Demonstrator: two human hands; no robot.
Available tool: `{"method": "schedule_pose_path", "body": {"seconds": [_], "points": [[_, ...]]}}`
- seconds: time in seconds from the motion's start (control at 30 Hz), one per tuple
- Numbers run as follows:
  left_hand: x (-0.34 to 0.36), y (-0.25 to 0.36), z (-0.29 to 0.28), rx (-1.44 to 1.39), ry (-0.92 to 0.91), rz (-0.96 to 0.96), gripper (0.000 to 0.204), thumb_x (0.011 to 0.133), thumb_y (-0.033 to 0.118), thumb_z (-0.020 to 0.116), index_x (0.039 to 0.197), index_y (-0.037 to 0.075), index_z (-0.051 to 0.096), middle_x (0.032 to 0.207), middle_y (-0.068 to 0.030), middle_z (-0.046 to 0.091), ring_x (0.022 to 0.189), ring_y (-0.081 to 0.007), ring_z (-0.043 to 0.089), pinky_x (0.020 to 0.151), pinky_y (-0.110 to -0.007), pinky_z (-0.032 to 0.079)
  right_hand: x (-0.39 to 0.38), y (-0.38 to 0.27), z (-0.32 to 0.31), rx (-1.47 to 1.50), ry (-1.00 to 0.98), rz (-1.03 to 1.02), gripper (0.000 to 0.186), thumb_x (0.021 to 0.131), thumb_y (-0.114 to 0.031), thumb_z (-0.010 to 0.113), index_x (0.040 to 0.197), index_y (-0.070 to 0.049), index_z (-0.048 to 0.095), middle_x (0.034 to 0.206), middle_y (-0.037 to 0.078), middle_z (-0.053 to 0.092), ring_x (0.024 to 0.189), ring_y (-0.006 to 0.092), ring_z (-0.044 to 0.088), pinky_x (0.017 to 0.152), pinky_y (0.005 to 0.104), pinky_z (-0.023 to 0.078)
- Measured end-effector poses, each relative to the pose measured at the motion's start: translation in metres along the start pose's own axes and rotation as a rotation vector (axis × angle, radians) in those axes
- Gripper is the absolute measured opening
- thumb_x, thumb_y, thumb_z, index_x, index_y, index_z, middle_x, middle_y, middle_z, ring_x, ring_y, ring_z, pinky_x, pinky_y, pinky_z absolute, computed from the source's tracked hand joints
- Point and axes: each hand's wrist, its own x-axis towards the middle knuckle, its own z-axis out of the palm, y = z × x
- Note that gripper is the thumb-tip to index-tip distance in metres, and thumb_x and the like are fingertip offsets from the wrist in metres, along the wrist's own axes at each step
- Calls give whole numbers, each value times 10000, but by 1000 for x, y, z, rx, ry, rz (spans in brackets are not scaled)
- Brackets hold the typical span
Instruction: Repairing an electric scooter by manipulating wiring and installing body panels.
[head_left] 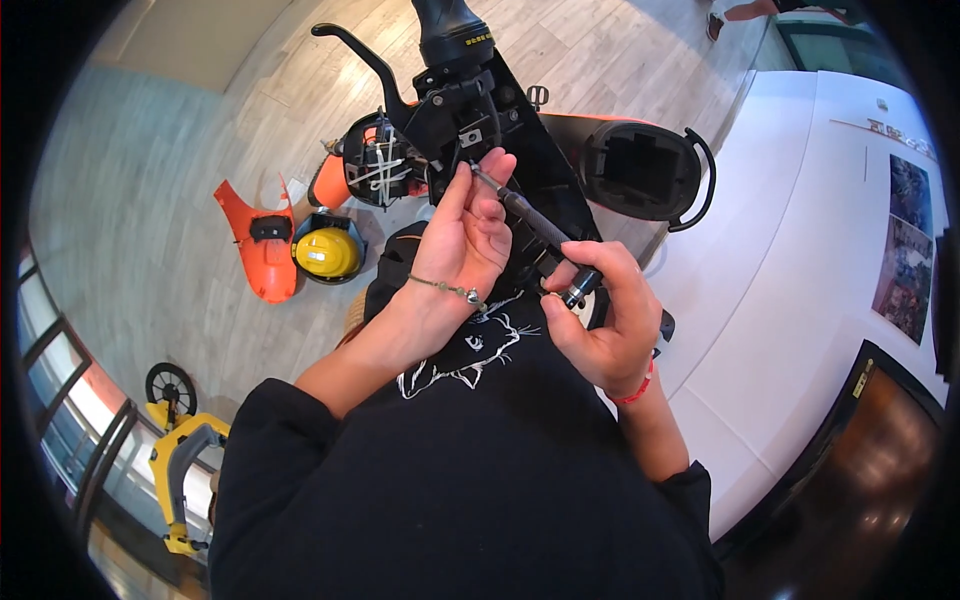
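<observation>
My right hand (612, 318) grips the rear end of a slim dark screwdriver (538, 220) between thumb and fingers. The screwdriver slants up and left, its thin metal shaft reaching the fingertips of my left hand (462, 232). That hand is palm up, its thumb and forefinger pinched at the shaft's tip; whatever they hold there is too small to make out. Just above those fingers is a small metal bracket (470, 138) on the black scooter handlebar assembly. A black brake lever (375, 65) and a dark handlebar grip (455, 35) belong to the same assembly.
Beyond the handlebar lie an orange shell panel (262, 250), a yellow helmet-shaped part (328, 252) and an open housing with wires (378, 160). An open black compartment (645, 165) sits to the right. A white surface (750, 270) borders the right; a yellow frame (178, 470) stands lower left.
</observation>
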Motion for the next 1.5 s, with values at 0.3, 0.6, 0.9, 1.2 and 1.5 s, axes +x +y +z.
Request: {"method": "schedule_pose_path", "body": {"seconds": [0.3, 0.6, 0.9, 1.2, 1.5], "points": [[-6, 0, 2, 27, -6, 53, 332, 973, 291, 448, 1243, 100, 468, 1198, -34, 589, 658, -54, 598, 548, -169, 500, 2, -3, 4, -8, -1, 42, 429, 647, 8, 692, 1055, -15, 560, 761, 69, 613, 688, 202, 581, 638, 291, 465], [-5, -2, 2, 55, 37, 82, 314, 961, 293, 480, 1220, 117, 502, 1170, -27, 597, 602, -37, 539, 500, -156, 434, 4, -5, 6, -33, 0, 42, 419, 660, 6, 691, 1057, -14, 560, 758, 69, 606, 691, 201, 580, 634, 289, 466], [-5, 1, 1, 127, 21, 80, 321, 947, 267, 500, 1212, 85, 516, 1094, -21, 631, 586, -44, 499, 518, -175, 428, 15, -6, 5, -95, -34, -17, 411, 675, -13, 702, 1060, -6, 557, 777, 72, 602, 669, 194, 568, 581, 280, 464], [-14, 0, 6, 199, -71, 20, 298, 934, 210, 508, 1190, 57, 521, 1070, -31, 609, 635, -45, 473, 534, -185, 408, 35, -17, 4, -263, -57, -165, 369, 657, -51, 727, 989, 8, 576, 853, 63, 630, 616, 187, 563, 539, 280, 465], [-12, 0, -2, 200, -207, -42, 241, 959, 207, 472, 1127, 51, 549, 1057, -41, 587, 656, -55, 408, 604, -185, 396, 39, -25, 8, -310, -9, -117, 310, 664, -94, 757, 920, 6, 613, 789, 70, 640, 568, 175, 578, 504, 269, 468]]}}
